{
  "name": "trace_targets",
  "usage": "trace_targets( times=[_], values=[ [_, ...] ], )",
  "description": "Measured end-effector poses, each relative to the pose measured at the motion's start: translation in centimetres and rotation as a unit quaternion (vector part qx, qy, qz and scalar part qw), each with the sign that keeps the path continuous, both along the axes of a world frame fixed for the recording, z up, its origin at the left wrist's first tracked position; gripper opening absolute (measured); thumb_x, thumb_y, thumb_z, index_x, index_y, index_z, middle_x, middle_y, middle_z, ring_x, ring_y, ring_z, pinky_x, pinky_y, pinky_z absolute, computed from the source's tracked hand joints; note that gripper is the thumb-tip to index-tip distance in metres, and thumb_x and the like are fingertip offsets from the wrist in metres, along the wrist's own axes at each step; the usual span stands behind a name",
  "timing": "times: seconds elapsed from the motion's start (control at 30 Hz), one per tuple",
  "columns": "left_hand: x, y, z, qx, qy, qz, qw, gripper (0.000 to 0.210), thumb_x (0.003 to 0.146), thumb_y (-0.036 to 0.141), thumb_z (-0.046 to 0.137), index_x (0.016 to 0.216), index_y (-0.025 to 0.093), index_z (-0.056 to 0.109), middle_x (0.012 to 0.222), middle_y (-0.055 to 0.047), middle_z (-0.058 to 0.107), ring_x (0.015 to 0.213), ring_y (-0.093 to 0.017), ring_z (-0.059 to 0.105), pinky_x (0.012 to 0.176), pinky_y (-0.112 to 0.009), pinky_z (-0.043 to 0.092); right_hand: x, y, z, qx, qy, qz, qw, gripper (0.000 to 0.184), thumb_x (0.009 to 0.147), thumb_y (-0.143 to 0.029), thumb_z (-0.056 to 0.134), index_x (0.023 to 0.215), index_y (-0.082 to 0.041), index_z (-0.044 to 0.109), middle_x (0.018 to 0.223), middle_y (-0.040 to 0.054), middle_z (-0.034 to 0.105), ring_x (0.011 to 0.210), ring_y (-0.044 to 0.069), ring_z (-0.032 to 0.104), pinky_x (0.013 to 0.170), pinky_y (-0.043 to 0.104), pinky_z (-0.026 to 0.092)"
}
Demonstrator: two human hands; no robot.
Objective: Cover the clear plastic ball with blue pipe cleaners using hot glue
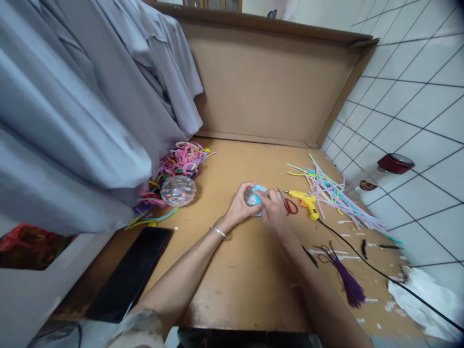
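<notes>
A small clear, ball-like piece (pixel 250 197) with bright blue on its upper right side is held above the middle of the table. My left hand (pixel 238 205) wraps round it from the left, thumb along the near side. From the right, my right hand (pixel 273 210) presses its bent fingers on the blue part; the fingertips partly hide it. Just beyond the right hand lie red-handled scissors (pixel 291 207), their blades partly covered. Beside them rests a yellow glue gun (pixel 304 200), nozzle toward my hands.
Left: another clear ball (pixel 178 190), a tangle of coloured pipe cleaners (pixel 184 159), a black tablet-like slab (pixel 130 273), grey cloth (pixel 90 111). Right: straight pastel pipe cleaners (pixel 328 186), purple cord bundle (pixel 348 282), glue gun cable, white crumpled material (pixel 424 302), red-lidded jar (pixel 395 163). Cardboard (pixel 268 82) stands behind.
</notes>
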State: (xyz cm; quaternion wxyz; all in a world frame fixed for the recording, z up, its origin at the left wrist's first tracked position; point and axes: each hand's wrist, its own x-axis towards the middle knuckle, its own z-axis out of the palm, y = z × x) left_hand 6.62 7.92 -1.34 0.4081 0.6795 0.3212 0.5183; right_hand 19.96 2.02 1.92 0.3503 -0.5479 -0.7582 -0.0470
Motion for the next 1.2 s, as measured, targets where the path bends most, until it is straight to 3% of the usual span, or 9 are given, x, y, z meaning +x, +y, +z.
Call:
trace_targets(
  times=[0.33, 0.53, 0.6, 0.67, 0.77, 0.83, 0.9, 1.03, 1.2],
  values=[
    [-0.5, 0.6, -0.8, 0.091, 0.014, -0.004, 0.996, 0.045, 0.071, 0.031, 0.075, 0.111, 0.021, 0.058, 0.125, -0.010, 0.058, 0.120, -0.025, 0.057, 0.107, -0.044, 0.045, -0.3, -0.3, 0.4, -0.029, -0.008, 0.000, 1.000, 0.047, 0.088, -0.009, 0.041, 0.123, -0.023, 0.068, 0.093, 0.0093, 0.055, 0.089, 0.024, 0.047, 0.077, 0.035, 0.038],
    [-0.7, 0.8, -0.9, 0.082, 0.020, -0.003, 0.996, 0.044, 0.072, 0.035, 0.076, 0.110, 0.022, 0.059, 0.125, -0.010, 0.058, 0.122, -0.026, 0.056, 0.107, -0.045, 0.044, 0.0, -0.3, 0.6, -0.016, 0.030, 0.005, 0.999, 0.044, 0.088, -0.009, 0.041, 0.117, -0.024, 0.070, 0.093, 0.0077, 0.060, 0.091, 0.023, 0.052, 0.081, 0.034, 0.040],
    [-0.7, 0.8, -0.8, 0.062, 0.015, 0.004, 0.998, 0.046, 0.071, 0.038, 0.078, 0.109, 0.022, 0.059, 0.126, -0.010, 0.058, 0.121, -0.026, 0.057, 0.106, -0.045, 0.045, 1.1, 0.2, 0.7, -0.005, 0.055, -0.046, 0.997, 0.039, 0.090, -0.012, 0.039, 0.113, -0.020, 0.069, 0.093, 0.0081, 0.063, 0.093, 0.022, 0.055, 0.084, 0.034, 0.041],
    [-0.6, 0.8, -0.7, 0.047, 0.009, 0.008, 0.999, 0.048, 0.069, 0.039, 0.080, 0.108, 0.022, 0.059, 0.126, -0.010, 0.058, 0.121, -0.026, 0.058, 0.106, -0.044, 0.045, 2.9, 0.7, 0.9, -0.006, 0.074, -0.162, 0.984, 0.035, 0.093, -0.017, 0.037, 0.107, -0.016, 0.068, 0.098, 0.0111, 0.066, 0.096, 0.023, 0.058, 0.088, 0.035, 0.042],
    [-0.5, 0.8, -0.5, 0.040, 0.004, 0.008, 0.999, 0.048, 0.067, 0.039, 0.081, 0.106, 0.022, 0.059, 0.126, -0.010, 0.059, 0.120, -0.026, 0.058, 0.106, -0.044, 0.045, 5.8, 1.2, 1.1, -0.066, 0.016, -0.357, 0.932, 0.031, 0.092, -0.025, 0.045, 0.110, -0.009, 0.065, 0.108, 0.0193, 0.066, 0.104, 0.030, 0.058, 0.089, 0.040, 0.043],
    [-0.5, 0.7, -0.5, 0.035, 0.005, 0.009, 0.999, 0.048, 0.066, 0.039, 0.082, 0.105, 0.022, 0.060, 0.126, -0.010, 0.059, 0.120, -0.026, 0.058, 0.106, -0.044, 0.044, 7.5, 1.4, 0.8, -0.122, -0.051, -0.436, 0.890, 0.039, 0.089, -0.031, 0.053, 0.114, -0.002, 0.062, 0.107, 0.0256, 0.065, 0.102, 0.035, 0.060, 0.085, 0.046, 0.045],
    [-0.5, 0.7, -0.4, 0.028, 0.005, 0.010, 1.000, 0.048, 0.066, 0.039, 0.082, 0.105, 0.022, 0.060, 0.125, -0.010, 0.059, 0.120, -0.026, 0.057, 0.106, -0.044, 0.044, 8.5, 1.4, 0.1, -0.159, -0.078, -0.456, 0.872, 0.046, 0.088, -0.036, 0.056, 0.113, 0.002, 0.063, 0.105, 0.0296, 0.064, 0.096, 0.038, 0.062, 0.077, 0.048, 0.047],
    [-0.5, 0.7, -0.4, 0.023, 0.003, 0.005, 1.000, 0.048, 0.067, 0.040, 0.082, 0.105, 0.022, 0.061, 0.124, -0.010, 0.059, 0.120, -0.026, 0.057, 0.107, -0.045, 0.042, 9.7, 1.6, -1.5, -0.157, -0.073, -0.448, 0.877, 0.052, 0.086, -0.043, 0.057, 0.106, 0.004, 0.066, 0.101, 0.0333, 0.064, 0.089, 0.039, 0.064, 0.070, 0.050, 0.048],
    [-0.5, 0.9, -0.4, 0.022, 0.000, 0.006, 1.000, 0.048, 0.066, 0.037, 0.082, 0.106, 0.022, 0.060, 0.124, -0.010, 0.059, 0.119, -0.026, 0.058, 0.107, -0.045, 0.043, 10.6, 2.1, -2.1, -0.185, -0.028, -0.471, 0.862, 0.050, 0.081, -0.044, 0.061, 0.105, -0.001, 0.068, 0.101, 0.0293, 0.067, 0.093, 0.040, 0.066, 0.072, 0.049, 0.051]
  ],
)
